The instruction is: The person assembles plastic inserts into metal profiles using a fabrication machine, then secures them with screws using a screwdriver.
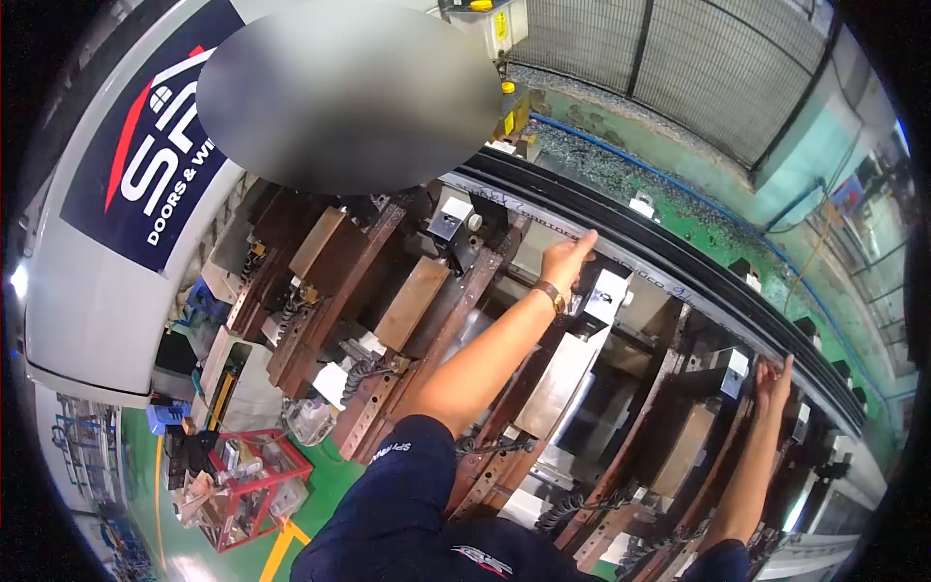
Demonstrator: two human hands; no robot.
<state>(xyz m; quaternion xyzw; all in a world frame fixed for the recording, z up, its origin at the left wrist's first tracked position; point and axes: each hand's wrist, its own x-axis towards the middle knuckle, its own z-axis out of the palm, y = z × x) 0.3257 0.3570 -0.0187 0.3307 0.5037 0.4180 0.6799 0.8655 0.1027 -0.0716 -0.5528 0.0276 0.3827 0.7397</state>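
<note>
A long dark profile (669, 282), with a pale printed film along its near side, lies slantwise across the machine's supports. My left hand (567, 262) grips its near edge, thumb up and the other fingers curled, partly hidden. Farther along to the right, my right hand (773, 383) holds the same edge, its thumb raised against the side. Close to my left hand is a white-and-black clamp block (605, 294). Another clamp block (733, 371) sits just left of my right hand. A watch (552, 295) is on my left wrist.
Brown machine rails (446, 335) with coiled hoses run beneath my arms. A large white machine cover (116, 301) stands at left. A red cart (242, 485) filled with scraps is on the green floor. Wire mesh fencing (679, 73) rises behind. A blurred patch covers the upper middle.
</note>
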